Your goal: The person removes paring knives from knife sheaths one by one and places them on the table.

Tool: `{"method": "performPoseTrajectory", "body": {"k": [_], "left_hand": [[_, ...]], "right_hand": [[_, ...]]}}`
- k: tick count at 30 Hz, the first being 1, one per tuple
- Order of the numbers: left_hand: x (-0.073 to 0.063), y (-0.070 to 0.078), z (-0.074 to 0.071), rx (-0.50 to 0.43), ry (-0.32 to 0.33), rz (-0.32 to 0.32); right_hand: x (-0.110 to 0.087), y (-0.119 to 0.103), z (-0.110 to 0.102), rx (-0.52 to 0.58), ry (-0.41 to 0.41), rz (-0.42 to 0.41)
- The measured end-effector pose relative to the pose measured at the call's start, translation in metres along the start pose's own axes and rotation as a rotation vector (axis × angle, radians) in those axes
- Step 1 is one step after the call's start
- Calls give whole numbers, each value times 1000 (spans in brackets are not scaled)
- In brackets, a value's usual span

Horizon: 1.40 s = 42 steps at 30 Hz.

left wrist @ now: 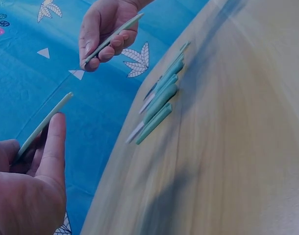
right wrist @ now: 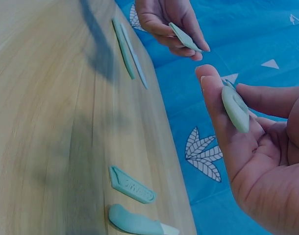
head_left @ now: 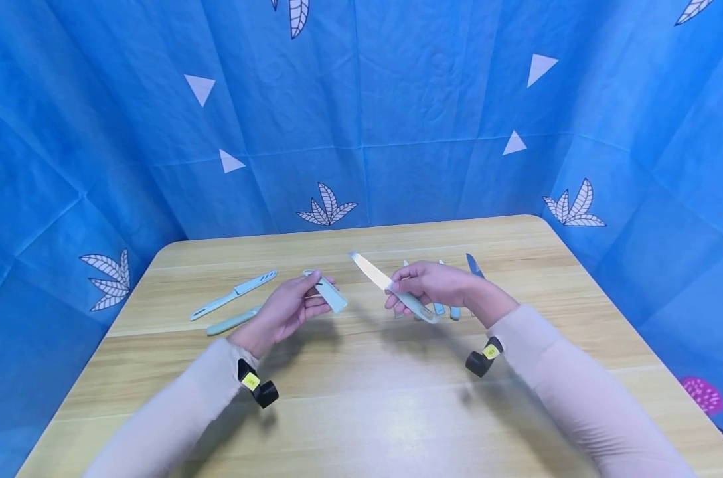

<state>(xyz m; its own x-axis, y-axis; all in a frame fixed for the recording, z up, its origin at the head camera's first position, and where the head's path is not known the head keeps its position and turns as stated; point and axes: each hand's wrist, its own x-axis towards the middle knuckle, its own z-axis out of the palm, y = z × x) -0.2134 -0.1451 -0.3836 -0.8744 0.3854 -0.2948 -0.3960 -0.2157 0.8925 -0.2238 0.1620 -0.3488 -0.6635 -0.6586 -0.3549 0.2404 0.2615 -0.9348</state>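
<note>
My left hand holds a pale green blade sheath between thumb and fingers, above the table. Across from it, my right hand grips a kitchen knife by its pale green handle. The bare blade points up and left, toward the sheath but apart from it. In the right wrist view the knife handle is seen almost end-on between thumb and fingers, and its blade is mostly hidden. The sheath shows edge-on in the left wrist view.
Two slim light green utensils lie on the table at the left, one partly behind the left wrist. Beneath the right hand lie several knives and sheaths, including a lettered sheath and a green-handled knife. A blue curtain surrounds the wooden table.
</note>
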Motion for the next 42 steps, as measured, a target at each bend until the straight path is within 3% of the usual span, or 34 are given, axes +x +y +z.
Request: {"method": "performPoseTrajectory", "body": {"k": [22,42], "left_hand": [[25,11,2,100,-28,-4],[52,20,-2,174,-40,-63]], "right_hand": [[16,-1,-1,57,120,-28],[34,6,-5,124,228,-34]]}}
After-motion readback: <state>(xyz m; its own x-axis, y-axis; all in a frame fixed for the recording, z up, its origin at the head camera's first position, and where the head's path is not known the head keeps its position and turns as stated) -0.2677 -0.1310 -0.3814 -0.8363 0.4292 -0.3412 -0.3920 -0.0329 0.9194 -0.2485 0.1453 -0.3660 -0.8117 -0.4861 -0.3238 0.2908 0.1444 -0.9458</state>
